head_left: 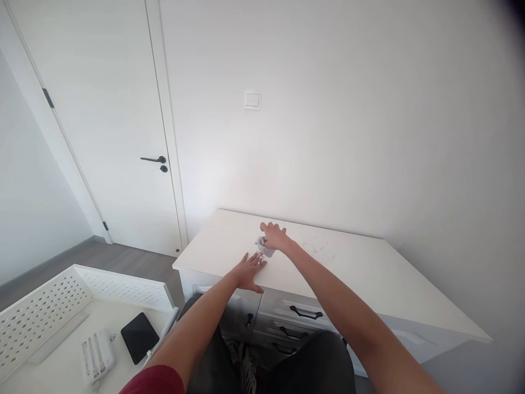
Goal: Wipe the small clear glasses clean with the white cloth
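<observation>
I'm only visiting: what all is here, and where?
Door: one, white, left
Lever: one, black, on door
Hinges: two, black, door's left edge
Walls: two, pale, left and back
Light switch: one, white, back wall
Floor: one, grey, left
Dresser: one, white, centre
Handles: four visible, black, dresser front
Cloth: one, pale grey, dresser top
Marks: several, faint, dresser top
Perforated-rim table: one, white, lower left
Slab: one, black, on table
Blocky device: one, white, beside slab
Trouser legs: two, dark, bottom centre
Sleeve: one, dark red, bottom edge
Left hand: one, bare, dresser edge
Right hand: one, bare, on cloth
</observation>
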`<state>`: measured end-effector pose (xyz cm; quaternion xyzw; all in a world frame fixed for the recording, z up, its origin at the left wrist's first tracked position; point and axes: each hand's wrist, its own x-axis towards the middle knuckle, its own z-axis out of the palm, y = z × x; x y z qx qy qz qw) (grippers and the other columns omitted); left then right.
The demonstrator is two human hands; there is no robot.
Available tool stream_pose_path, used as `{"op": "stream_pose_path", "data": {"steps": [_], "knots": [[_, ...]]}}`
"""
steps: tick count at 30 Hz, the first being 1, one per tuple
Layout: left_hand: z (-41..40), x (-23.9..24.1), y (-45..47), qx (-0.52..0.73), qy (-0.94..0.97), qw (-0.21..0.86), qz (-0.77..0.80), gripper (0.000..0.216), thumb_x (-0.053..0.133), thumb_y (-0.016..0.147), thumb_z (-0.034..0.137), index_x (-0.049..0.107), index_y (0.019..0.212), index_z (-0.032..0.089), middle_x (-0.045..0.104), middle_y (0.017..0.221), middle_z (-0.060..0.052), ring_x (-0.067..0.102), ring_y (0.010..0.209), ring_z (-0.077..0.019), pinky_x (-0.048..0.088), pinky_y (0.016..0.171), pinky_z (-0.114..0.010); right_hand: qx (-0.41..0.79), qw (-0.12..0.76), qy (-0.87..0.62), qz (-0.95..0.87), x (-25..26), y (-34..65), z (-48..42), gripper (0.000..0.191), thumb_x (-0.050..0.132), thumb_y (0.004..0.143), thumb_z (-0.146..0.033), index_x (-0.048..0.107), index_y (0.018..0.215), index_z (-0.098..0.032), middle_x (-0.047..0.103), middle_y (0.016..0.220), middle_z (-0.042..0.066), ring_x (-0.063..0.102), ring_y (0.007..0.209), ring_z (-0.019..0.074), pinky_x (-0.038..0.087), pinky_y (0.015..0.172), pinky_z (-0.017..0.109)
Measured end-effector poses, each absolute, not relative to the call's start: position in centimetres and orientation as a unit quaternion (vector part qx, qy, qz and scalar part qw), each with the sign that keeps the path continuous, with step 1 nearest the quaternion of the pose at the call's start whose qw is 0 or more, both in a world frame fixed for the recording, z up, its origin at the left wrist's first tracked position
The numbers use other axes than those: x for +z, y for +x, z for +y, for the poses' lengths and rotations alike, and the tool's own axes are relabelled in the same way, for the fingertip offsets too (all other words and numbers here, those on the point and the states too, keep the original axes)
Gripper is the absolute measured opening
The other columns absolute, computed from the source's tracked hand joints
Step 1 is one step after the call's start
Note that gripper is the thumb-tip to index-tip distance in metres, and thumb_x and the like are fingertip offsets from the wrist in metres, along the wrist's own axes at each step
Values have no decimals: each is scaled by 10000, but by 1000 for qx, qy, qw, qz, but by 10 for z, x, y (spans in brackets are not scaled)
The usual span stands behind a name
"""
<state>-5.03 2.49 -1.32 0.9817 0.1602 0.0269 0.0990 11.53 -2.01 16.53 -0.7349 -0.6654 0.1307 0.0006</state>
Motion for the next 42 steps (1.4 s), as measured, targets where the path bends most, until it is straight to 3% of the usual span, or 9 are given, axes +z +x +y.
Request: {"op": "stream_pose_path", "data": {"steps": [3,9,13,19,24,27,32,36,42], "knots": [[25,-13,-50,27,981,101,163,1196,627,705,828,183,1626,208,136,1687,-209,49,1566,-384,-1,1228,-621,59,63,-711,-698,163,108,-41,371,535,956,-175,479,1319,-230,512,1388,117,518,1198,272,430,940,398],[23,-9,-51,22,981,100,163,1168,604,734,820,148,1634,231,135,1694,-178,51,1567,-379,7,1230,-627,81,97,-687,-715,153,97,-69,298,381,1016,-261,438,1308,-244,664,878,43,597,768,210,372,684,291],[22,-6,-51,22,981,98,164,1184,610,727,822,131,1637,235,127,1700,-168,49,1568,-376,3,1235,-619,105,91,-696,-705,151,93,-62,366,618,887,-241,526,1241,-256,685,978,54,628,799,206,381,682,277],[22,-6,-52,19,981,100,166,1173,614,721,831,167,1629,238,177,1686,-187,80,1564,-386,24,1229,-630,79,107,-725,-676,157,93,-48,444,729,765,-153,550,1162,-239,684,1051,56,640,848,200,405,694,270],[20,-3,-51,27,980,108,163,1210,638,695,831,173,1631,220,165,1688,-195,69,1563,-395,-2,1233,-620,17,111,-729,-676,158,76,-58,361,568,948,-196,436,1285,-203,692,953,93,629,903,255,388,742,312],[18,0,-52,33,980,111,159,1179,641,706,816,187,1629,241,177,1692,-170,98,1558,-402,8,1237,-617,8,83,-720,-689,157,66,-61,227,566,978,-262,516,1187,-190,695,962,113,636,918,265,395,767,326],[17,2,-52,38,980,113,159,1153,658,728,776,164,1633,260,206,1690,-144,111,1552,-420,18,1238,-629,-3,41,-702,-711,151,63,-64,75,561,957,-159,622,971,-199,691,1065,109,654,940,240,407,796,323],[15,4,-52,34,980,121,155,1148,683,723,752,168,1633,278,208,1692,-129,117,1549,-425,20,1231,-646,-31,40,-730,-682,142,63,-69,295,517,963,-133,555,1238,-234,651,1207,132,672,917,237,420,798,344],[14,7,-53,46,980,125,148,1090,661,758,741,186,1631,292,211,1693,-114,108,1549,-430,12,1234,-640,2,-8,-752,-659,134,56,-53,428,625,940,-205,498,1349,-183,706,999,93,681,947,270,444,943,478]]}}
